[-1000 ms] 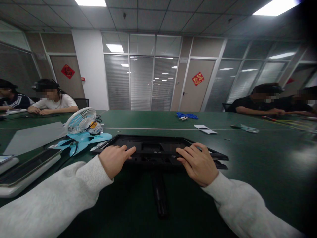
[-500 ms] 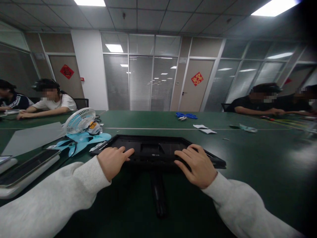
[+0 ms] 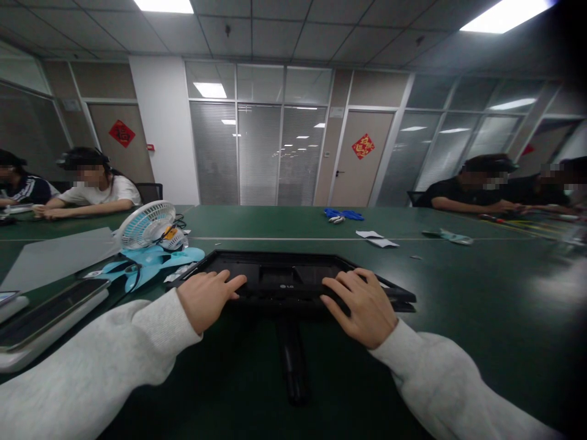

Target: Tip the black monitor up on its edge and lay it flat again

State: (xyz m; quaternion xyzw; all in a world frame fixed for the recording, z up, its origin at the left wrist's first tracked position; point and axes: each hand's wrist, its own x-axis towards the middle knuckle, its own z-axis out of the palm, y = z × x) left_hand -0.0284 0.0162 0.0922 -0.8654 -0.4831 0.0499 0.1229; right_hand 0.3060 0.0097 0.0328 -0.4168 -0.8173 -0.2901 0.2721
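A black LG computer monitor lies on the green table, its back with a square recess facing up. My left hand grips the near edge left of the logo, thumb pointing inward and the other fingertips hidden under or behind the edge. To the right of the logo, my right hand holds the same edge with bent fingers on top and the thumb at the front. Two dark layers show slightly apart at the right corner. A black monitor stand neck extends from below the near edge toward me.
Left of the monitor are a white fan on a blue base, a grey sheet and a phone-like device. Farther off lie blue gloves or cloth and white papers. Other people sit at both sides.
The view has shifted slightly. Both hands keep their places on the monitor edge. At the right corner, the gap between the two layers looks a little wider.
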